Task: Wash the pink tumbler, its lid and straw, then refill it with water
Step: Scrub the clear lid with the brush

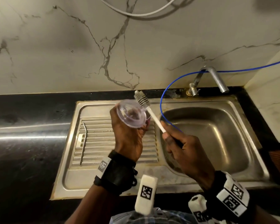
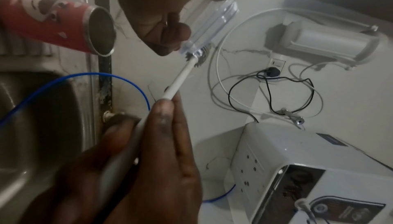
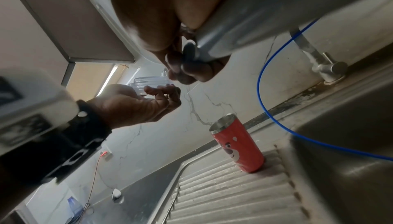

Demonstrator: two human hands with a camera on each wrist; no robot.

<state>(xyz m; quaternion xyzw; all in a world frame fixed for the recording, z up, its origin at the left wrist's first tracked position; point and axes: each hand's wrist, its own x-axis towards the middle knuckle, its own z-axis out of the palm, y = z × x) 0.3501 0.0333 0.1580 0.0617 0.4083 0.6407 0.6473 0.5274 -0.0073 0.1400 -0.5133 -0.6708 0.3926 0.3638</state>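
While the left hand (image 1: 128, 135) grips the clear lid (image 1: 131, 114), the right hand (image 1: 183, 152) holds the bottle brush (image 1: 149, 112).

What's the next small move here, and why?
Probably draw the brush back so its bristles sweep across the lid. The left hand grips the clear lid; the right hand holds the brush handle, with the bristles only at the lid's far rim. The tumbler and straw sit on the drainboard.
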